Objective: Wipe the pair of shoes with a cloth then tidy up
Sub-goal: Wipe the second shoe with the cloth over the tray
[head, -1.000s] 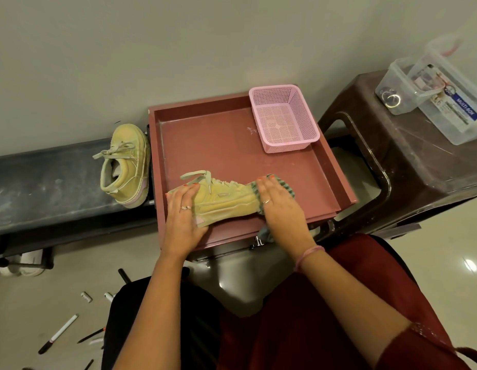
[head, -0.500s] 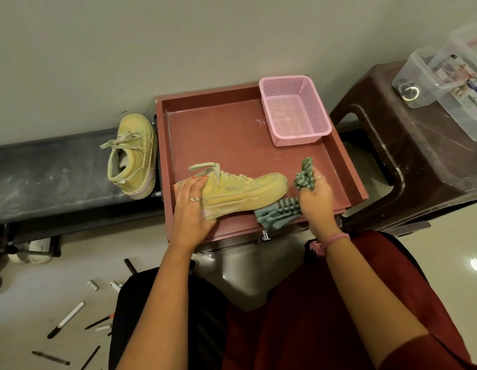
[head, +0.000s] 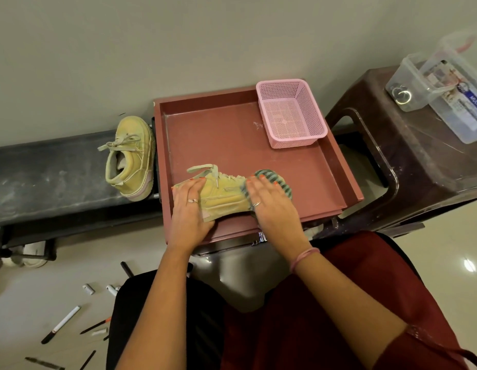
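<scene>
**Both hands on the shoe in the tray**

My left hand lies over the heel end of the yellow shoe, fingers fairly straight and spread across the collar, pressing it down rather than wrapping it. My right hand lies flat over the toe end with the striped green cloth under the palm and fingers; the fingers are stretched out, pressing the cloth onto the shoe. The cloth shows beyond my fingertips and along the right edge of the hand.

The shoe lies on its side in the near part of the red tray, its long axis running left to right, heel to my left and toe to my right, under the cloth. Its laces trail toward the far side of the tray.

The second shoe stands upright on its sole on the dark counter, just beside the tray's left wall, toe pointing away from me toward the wall and its opening toward me. Its long axis runs near to far.

A pink basket sits in the far right corner of the tray. To the right, a brown stool carries clear plastic boxes; a blue label on one reads "MULTI", with the rest cut off at the frame edge. On the floor at lower left lie several pens.
</scene>
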`<state>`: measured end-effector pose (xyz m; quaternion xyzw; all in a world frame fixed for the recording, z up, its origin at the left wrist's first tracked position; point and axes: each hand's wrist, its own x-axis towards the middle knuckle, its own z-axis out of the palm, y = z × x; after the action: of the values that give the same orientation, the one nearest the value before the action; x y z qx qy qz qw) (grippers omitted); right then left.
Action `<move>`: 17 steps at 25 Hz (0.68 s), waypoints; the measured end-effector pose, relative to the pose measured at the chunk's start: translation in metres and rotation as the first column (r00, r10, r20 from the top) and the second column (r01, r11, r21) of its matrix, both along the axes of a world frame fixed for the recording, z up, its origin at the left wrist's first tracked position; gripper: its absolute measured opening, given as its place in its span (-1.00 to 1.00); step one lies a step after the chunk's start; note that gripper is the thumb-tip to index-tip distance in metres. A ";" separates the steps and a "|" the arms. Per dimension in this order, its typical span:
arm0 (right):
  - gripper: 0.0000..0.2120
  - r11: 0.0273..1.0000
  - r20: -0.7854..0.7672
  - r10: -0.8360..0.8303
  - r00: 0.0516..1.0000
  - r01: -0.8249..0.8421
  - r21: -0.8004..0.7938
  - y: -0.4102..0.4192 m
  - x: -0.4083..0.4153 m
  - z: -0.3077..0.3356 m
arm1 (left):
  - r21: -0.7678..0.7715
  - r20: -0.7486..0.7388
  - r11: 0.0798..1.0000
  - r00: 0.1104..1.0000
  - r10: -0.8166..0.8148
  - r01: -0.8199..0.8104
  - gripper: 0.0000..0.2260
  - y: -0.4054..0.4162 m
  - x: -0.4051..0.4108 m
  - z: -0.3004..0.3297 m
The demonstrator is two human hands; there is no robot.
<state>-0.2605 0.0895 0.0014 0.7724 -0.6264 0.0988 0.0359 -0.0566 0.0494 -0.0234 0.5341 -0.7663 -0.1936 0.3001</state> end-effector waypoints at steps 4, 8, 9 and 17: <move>-0.50 0.983 0.127 -0.179 0.976 0.172 0.062 -0.008 -0.012 0.007 | -0.012 0.018 1.000 1.000 0.008 -0.008 -0.24 0.000 -0.002 -0.002; -0.50 0.996 0.052 0.088 0.995 -0.087 -0.036 0.008 -0.016 -0.003 | -0.011 0.037 1.000 0.999 -0.004 0.004 -0.21 0.001 -0.001 -0.005; -0.50 0.997 0.039 0.067 0.997 -0.066 -0.036 0.005 -0.026 -0.003 | -0.019 0.035 1.000 0.999 -0.008 0.009 -0.22 0.001 -0.001 -0.004; -0.32 0.995 0.241 -0.058 0.969 0.038 0.087 0.004 -0.026 -0.009 | -0.010 0.015 1.000 1.000 -0.010 0.010 -0.24 0.001 -0.001 -0.003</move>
<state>-0.2863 0.0932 -0.0073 0.7399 -0.6480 0.1662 -0.0707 -0.0572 0.0499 -0.0264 0.5300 -0.7721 -0.1876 0.2961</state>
